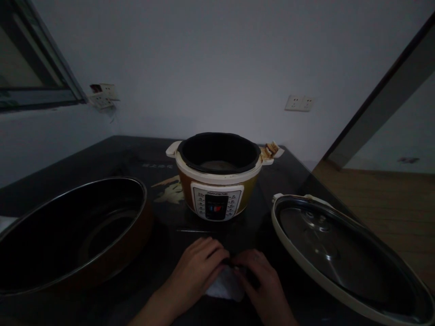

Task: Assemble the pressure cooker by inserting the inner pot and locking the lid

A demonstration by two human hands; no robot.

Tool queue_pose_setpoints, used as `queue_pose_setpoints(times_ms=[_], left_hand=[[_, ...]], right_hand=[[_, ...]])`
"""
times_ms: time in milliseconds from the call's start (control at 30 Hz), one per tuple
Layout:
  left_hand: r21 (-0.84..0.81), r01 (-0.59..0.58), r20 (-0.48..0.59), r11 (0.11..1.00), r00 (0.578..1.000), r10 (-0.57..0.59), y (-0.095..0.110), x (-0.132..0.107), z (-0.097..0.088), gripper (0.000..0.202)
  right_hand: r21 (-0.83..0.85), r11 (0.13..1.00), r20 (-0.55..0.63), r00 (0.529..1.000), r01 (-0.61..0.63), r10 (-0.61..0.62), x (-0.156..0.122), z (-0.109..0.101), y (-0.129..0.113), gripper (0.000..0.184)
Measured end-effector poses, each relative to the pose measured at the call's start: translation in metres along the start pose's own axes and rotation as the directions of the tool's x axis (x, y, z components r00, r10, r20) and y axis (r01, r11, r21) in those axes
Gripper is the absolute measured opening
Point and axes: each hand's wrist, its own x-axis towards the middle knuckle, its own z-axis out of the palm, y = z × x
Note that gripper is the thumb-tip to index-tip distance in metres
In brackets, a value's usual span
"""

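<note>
Both my hands meet low in the middle of the dark table (142,156). My left hand (197,267) and my right hand (261,280) have their fingers curled together over a small white cloth or paper (226,285) and a small dark thing between the fingertips, too dim to name. Beyond them stands an open electric pressure cooker (217,181), white and gold with a button panel facing me, its dark inner cavity showing.
A large dark inner pot (74,231) lies at the left. The cooker's lid (343,253) rests upside down at the right, overhanging the table edge. Wall sockets (299,103) sit on the white wall behind. Wooden floor shows at right.
</note>
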Motion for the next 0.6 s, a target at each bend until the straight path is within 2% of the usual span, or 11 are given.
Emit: queue_pose_setpoints(times_ms=[67,167,267,367,433,500,600], left_hand=[[-0.003,0.009,0.072,1.0,0.997,-0.009,0.004,-0.002,0.004,0.027],[0.013,0.012,0.16,1.0,0.987,-0.014,0.004,-0.012,0.01,0.031],[0.003,-0.004,0.18,1.0,0.984,0.003,-0.003,-0.027,0.015,0.033],[-0.046,0.002,0.168,0.999,0.986,0.006,-0.009,-0.037,0.015,0.032],[-0.084,-0.001,0.165,0.996,0.986,0.015,-0.012,-0.04,0.01,0.032],[-0.128,-0.006,0.186,0.992,0.982,0.03,-0.014,-0.043,0.004,0.03],[-0.17,-0.003,0.248,0.985,0.968,0.046,-0.017,-0.048,-0.001,0.036]], right_hand=[[-0.066,0.996,0.013,0.998,0.06,-0.059,-0.004,-0.002,0.004,0.025],[-0.166,0.966,0.096,0.979,0.196,-0.182,-0.009,-0.003,0.012,0.028],[-0.265,0.892,0.166,0.929,0.366,-0.331,-0.014,-0.003,0.021,0.027],[-0.355,0.804,0.197,0.879,0.476,-0.434,-0.018,-0.001,0.028,0.02],[-0.397,0.767,0.207,0.864,0.504,-0.46,-0.02,-0.001,0.03,0.014],[-0.415,0.762,0.215,0.868,0.497,-0.448,-0.022,0.0,0.027,0.008],[-0.412,0.794,0.229,0.894,0.447,-0.385,-0.026,0.002,0.019,0.032]])
